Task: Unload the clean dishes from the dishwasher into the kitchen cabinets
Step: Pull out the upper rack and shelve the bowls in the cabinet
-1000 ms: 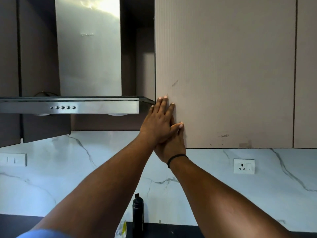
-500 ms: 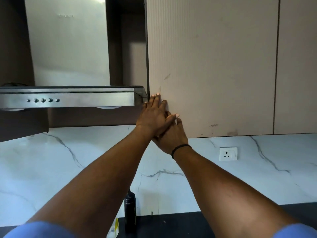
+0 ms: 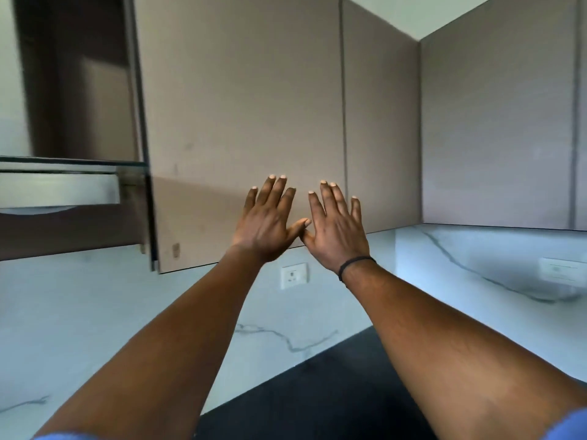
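Where the two hands lay stacked one over the other on the lower left corner of the door 0.5 s ago, they are now side by side at the centre of the frame. The left hand and the right hand are both spread flat with straight fingers, holding nothing, thumbs touching or nearly touching at the tips. Both are raised before the lower part of the flat beige upper cabinet door, which appears closed; whether the palms touch its surface cannot be told. A thin black band circles the right wrist.

The view has swung rightward compared with the earlier frame. The stainless-steel range hood now sits at the left edge of the frame, and a second run of beige cabinets has come into view at the upper right, meeting the first at a corner. A white wall socket shows between the forearms on the white marble-patterned backsplash. The black countertop fills the lower centre. The black bottle seen earlier is out of frame. No dishes or dishwasher are visible.
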